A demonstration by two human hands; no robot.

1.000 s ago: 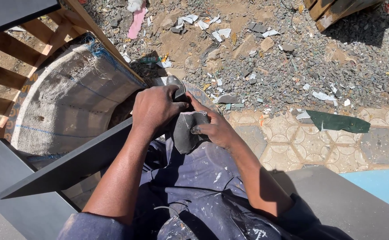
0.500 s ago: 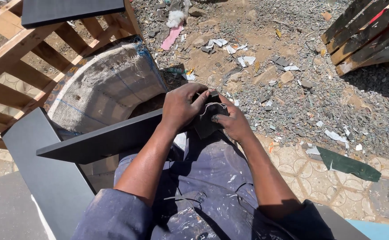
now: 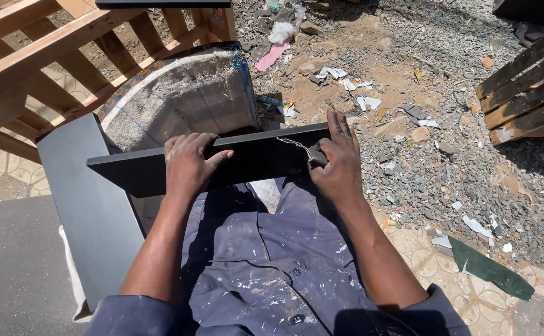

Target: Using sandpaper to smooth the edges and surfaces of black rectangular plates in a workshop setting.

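Dark board (image 3: pixel 247 158) now lies flat across the lap, centre frame; half a second ago both hands bunched on the grey rag. Left hand (image 3: pixel 188 165) has shifted to press the board, empty. Right hand (image 3: pixel 337 162) rubs the rag (image 3: pixel 316 155) (pinched tight) along its edge; wiping is underway

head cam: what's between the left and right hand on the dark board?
Only bare dark board between the left hand and the right hand, which presses a small grey pad with a loose thread.
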